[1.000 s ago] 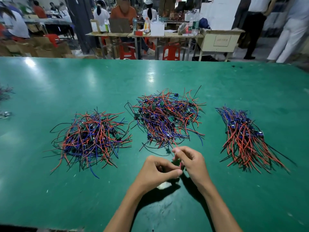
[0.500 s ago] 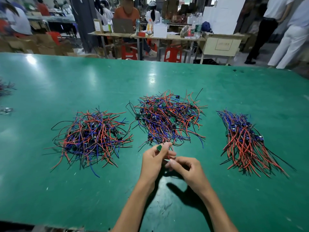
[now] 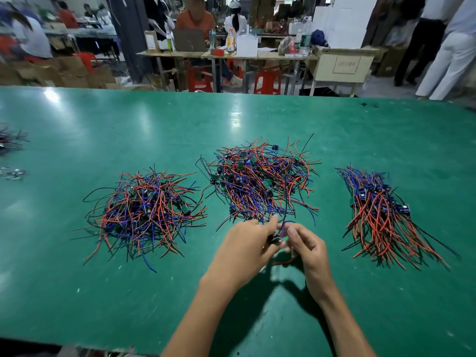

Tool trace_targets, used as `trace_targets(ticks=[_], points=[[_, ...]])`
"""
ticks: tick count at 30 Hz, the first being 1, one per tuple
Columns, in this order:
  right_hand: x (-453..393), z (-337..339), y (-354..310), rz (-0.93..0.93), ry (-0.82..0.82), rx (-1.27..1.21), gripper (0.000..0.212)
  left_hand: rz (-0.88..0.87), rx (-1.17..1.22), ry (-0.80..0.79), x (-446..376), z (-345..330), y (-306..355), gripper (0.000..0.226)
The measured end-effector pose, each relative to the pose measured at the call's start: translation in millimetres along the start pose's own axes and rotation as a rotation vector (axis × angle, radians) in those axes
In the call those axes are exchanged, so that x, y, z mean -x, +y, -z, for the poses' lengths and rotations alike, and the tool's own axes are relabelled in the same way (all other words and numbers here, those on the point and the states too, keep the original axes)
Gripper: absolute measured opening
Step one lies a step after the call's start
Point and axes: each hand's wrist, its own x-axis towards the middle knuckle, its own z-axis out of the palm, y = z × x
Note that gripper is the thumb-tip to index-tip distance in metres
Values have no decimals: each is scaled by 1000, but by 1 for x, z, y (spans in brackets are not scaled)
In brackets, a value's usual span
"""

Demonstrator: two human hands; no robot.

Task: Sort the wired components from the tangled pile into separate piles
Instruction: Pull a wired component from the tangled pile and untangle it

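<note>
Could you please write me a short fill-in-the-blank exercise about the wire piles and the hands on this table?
1. The table top is ____ in colour.
2. The tidy pile, with its wires lying roughly parallel, is on the ____ side of the table.
3. The left hand and the right hand together hold one wired component at the near edge of the ____ pile.
4. The left pile is touched by ____ hand.

Missing words: green; right; middle; neither

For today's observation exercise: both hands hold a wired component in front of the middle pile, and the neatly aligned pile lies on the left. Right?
Not quite. The head view shows the neatly aligned pile of red and blue wires on the right; the left pile is tangled. The rest holds.
</note>
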Motion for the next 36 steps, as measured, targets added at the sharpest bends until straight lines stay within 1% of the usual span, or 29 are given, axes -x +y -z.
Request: trace_targets(ticks=[2, 4, 5, 7, 8, 10, 12, 14, 16, 17, 18, 20, 21, 22, 23, 24, 25, 26, 27, 28, 30, 31, 32, 34, 36], points=[[0, 0, -1, -6, -5, -25, 36, -48, 10, 40, 1, 1, 1, 52], [0, 1, -3, 18, -23, -42, 30, -112, 87, 106, 6, 0, 3, 41], [0, 1, -3, 32, -24, -41, 30, -116, 146, 122, 8, 0, 3, 33], [0, 1, -3, 14, 2, -48, 37, -41, 324, 131, 9, 3, -1, 22], [-1, 1, -1, -13, 13, -57, 41, 14, 412, 159, 7, 6, -5, 20], [-1, 1, 0, -51, 6, -57, 41, 99, 514, 277, -4, 20, -17, 17], [-1, 0, 2, -57, -21, -36, 39, 172, 473, 417, -17, 43, -38, 14], [0, 1, 2, -56, -43, -40, 37, 283, 320, 548, -26, 70, -68, 18], [0, 1, 2, -64, -53, -48, 36, 429, 117, 655, -27, 90, -96, 23], [0, 1, 1, -66, -56, -51, 35, 507, -6, 658, -25, 95, -109, 25], [0, 1, 1, -66, -58, -52, 35, 592, -136, 585, -22, 98, -119, 26], [0, 1, -1, -62, -68, -50, 32, 767, -336, 283, -15, 93, -129, 36], [-1, 0, -1, -59, -73, -50, 31, 853, -377, 148, -11, 87, -129, 47], [-1, 0, -1, -58, -79, -46, 29, 914, -395, 74, -8, 79, -125, 60], [-1, 0, -1, -61, -85, -38, 27, 914, -403, 80, -6, 70, -119, 69], [-1, 0, 0, -66, -89, -27, 26, 829, -406, 158, -7, 60, -111, 69], [-1, -1, 0, -69, -92, -17, 24, 684, -385, 255, -11, 50, -102, 59], [-1, -1, 0, -70, -92, -9, 23, 536, -330, 311, -17, 39, -92, 44], [-1, -1, 0, -70, -90, -2, 22, 437, -264, 305, -24, 29, -84, 31], [-1, -1, 0, -70, -88, 5, 20, 403, -218, 256, -31, 18, -78, 27], [0, -2, 0, -65, -82, 16, 19, 431, -211, 94, -42, -2, -74, 33], [0, -2, 1, -61, -75, 22, 19, 441, -228, 40, -45, -12, -75, 36], [0, -2, 1, -59, -67, 26, 19, 446, -237, 18, -46, -20, -76, 36], [0, -2, 1, -62, -57, 34, 20, 459, -175, 66, -44, -27, -77, 30], [-1, -1, 2, -56, -53, 42, 20, 507, 44, 174, -38, -28, -76, 25]])
